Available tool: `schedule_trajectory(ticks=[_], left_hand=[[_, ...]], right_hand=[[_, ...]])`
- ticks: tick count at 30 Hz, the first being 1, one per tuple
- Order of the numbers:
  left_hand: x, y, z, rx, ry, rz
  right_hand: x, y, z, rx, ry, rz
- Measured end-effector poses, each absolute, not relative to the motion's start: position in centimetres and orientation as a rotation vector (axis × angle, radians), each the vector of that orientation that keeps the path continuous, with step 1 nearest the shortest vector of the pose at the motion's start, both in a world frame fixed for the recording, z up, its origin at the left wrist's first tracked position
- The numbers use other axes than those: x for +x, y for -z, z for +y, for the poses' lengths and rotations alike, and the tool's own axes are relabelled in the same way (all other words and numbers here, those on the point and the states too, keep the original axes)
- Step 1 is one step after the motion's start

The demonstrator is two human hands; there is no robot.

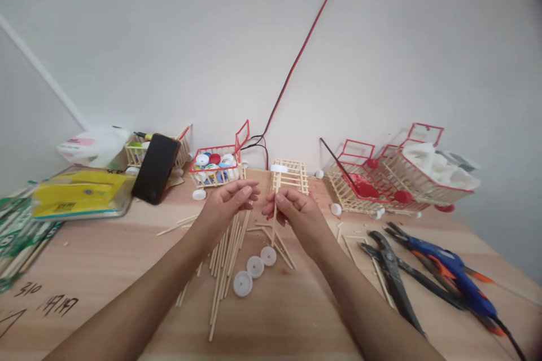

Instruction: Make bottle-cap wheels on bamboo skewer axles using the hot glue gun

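My right hand (292, 208) is pinched on a thin wooden stick (274, 225) that stands almost upright above the table. My left hand (231, 200) hovers close beside it, fingers curled loosely, and I cannot make out anything in it. Below both hands lies a loose pile of wooden sticks (226, 254) and three white bottle caps (254, 267). Just behind the hands stands a small ladder-like stick frame (292, 176).
A little stick basket of coloured caps (214, 166) and a black phone (155, 168) stand at the back left, near a yellow packet (80, 194). Red-trimmed stick carts (389, 177) stand at the back right. Pliers (392, 273) and a blue glue gun (453, 273) lie on the right.
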State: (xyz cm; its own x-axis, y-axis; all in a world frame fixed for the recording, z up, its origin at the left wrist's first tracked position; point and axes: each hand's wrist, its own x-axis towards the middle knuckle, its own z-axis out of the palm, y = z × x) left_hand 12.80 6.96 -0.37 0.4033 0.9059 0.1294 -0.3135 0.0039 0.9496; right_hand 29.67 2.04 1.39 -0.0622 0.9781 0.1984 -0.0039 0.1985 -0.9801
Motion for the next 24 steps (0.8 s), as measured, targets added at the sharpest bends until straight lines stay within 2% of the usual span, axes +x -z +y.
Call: schedule_trajectory(ticks=[13, 24], left_hand=[[14.1, 0.5, 5.0, 1.445, -0.679, 0.557], [13.8, 0.6, 5.8, 1.452, -0.918, 0.719]], right_hand=[[30.5, -1.5, 2.2, -1.085, -1.012, -1.284], [29.9, -1.1, 2.2, -1.220, -0.581, -1.498]])
